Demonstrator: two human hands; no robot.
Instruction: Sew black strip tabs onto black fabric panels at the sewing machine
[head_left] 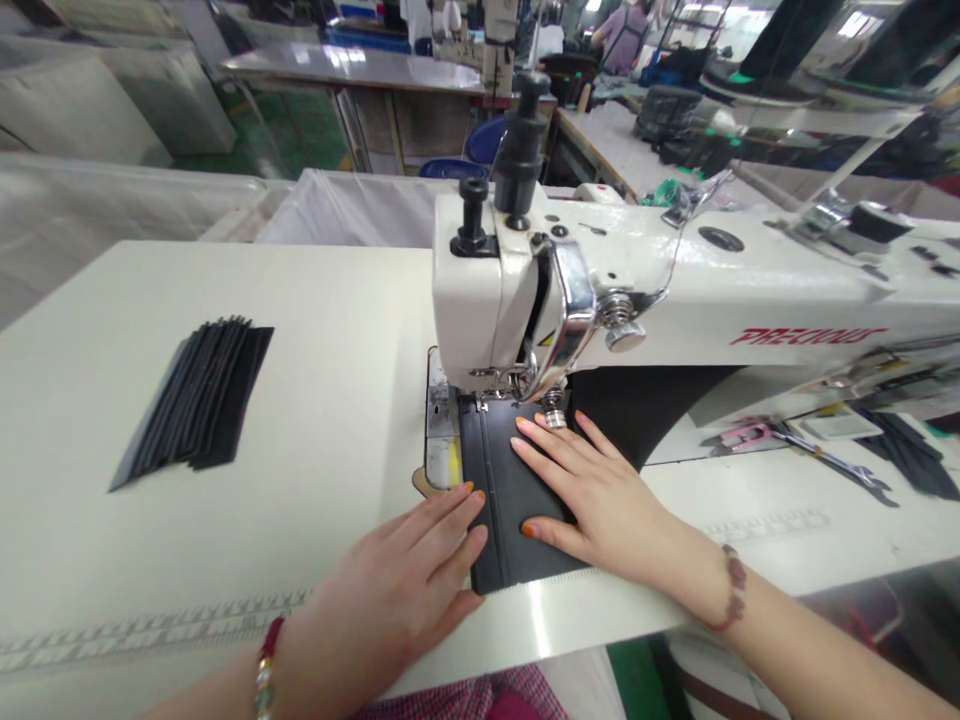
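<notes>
left hand (411,580) and right hand (604,495) are resting on a black panel (516,530), grips loose, clutching nothing, and it's looking maybe partway through the sewing machine (660,300)

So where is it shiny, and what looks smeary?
Head view: a bright glare streak on the white table, just below the black piece in the picture; head view: the bin at far left looks blurred and stretched, the sewing machine clearer.

A metal tool (836,463) lies on the right of the counter (337,400). Far off are a shiny table (360,68) to the left, blue chairs (486,140) mid-scene and, rightward, a person (626,38) in purple.
</notes>
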